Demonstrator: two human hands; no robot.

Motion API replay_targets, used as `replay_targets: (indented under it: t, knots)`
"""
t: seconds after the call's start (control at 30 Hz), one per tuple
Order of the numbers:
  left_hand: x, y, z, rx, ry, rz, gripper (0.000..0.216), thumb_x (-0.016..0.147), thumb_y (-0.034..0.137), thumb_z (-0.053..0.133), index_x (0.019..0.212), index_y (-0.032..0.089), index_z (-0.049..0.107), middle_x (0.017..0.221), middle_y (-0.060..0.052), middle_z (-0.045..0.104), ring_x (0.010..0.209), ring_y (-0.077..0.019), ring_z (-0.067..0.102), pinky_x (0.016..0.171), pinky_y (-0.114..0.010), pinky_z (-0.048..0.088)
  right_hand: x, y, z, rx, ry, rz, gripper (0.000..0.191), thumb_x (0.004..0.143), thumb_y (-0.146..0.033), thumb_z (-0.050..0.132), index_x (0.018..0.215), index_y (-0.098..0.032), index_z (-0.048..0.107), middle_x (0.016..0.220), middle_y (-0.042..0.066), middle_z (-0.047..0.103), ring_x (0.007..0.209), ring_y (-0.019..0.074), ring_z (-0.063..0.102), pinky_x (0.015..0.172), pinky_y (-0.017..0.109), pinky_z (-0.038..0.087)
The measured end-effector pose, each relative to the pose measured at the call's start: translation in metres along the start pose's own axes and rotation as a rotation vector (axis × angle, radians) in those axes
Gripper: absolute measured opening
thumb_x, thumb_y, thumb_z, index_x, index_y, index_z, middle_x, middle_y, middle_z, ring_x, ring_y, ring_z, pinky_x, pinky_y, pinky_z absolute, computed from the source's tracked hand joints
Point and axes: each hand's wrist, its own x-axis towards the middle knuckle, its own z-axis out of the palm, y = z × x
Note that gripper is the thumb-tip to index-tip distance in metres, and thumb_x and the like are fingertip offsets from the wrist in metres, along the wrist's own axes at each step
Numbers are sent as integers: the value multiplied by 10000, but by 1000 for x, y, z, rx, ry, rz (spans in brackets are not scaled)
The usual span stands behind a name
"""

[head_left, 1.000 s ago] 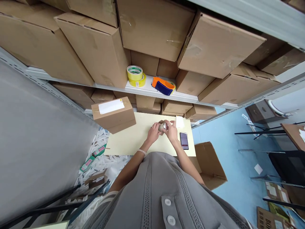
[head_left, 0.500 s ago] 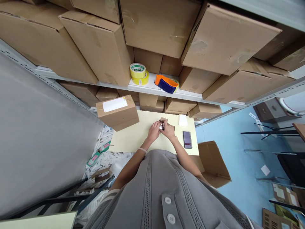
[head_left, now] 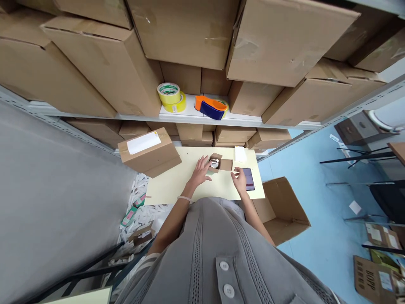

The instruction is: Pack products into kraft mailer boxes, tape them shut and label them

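A small brown cardboard box (head_left: 225, 164) lies on the cream tabletop (head_left: 171, 185), its flaps spread apart. Inside it sits a round, shiny whitish object (head_left: 214, 163), too small to name. My left hand (head_left: 200, 172) is at the box's left side, fingers spread and fingertips by its edge; whether they touch it I cannot tell. To the right of the box, my right hand (head_left: 239, 180) hovers with loosely bent fingers apart and nothing in them. Just beside it lies a phone (head_left: 249, 179), partly covered by that hand.
A larger labelled carton (head_left: 152, 158) stands at the table's left. Tape rolls (head_left: 171, 99) and an orange-and-blue tape dispenser (head_left: 211, 107) sit on the shelf ahead. A white paper (head_left: 240, 154) lies at the back right. An open carton (head_left: 281, 211) stands right of the table.
Both hands have come away from the shiny object, which now sits in the small box. My right hand has moved right, toward the phone; my left has spread its fingers. The view has shifted slightly.
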Motion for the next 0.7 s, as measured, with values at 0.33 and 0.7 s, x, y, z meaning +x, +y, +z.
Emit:
replay_targets:
  t: [0.33,0.7]
  knots:
    - [45,3,-20,-178,-124,-9,782,804,171,654,1499,285,312,1594,-111,335,1463,-306,342,1191,-539,276,5,-23,23,179,-217,78,461,870,-370,518,1292,-196,460,1109,109,704,882,204,679,793,333,538]
    - [21,7,7,-256,68,-97,376,834,179,652,1196,248,578,1408,-87,480,1320,-263,492,1057,-441,465,22,-47,24,-59,-381,-85,587,970,-299,343,1549,-234,277,1393,81,587,1164,219,615,972,366,478]
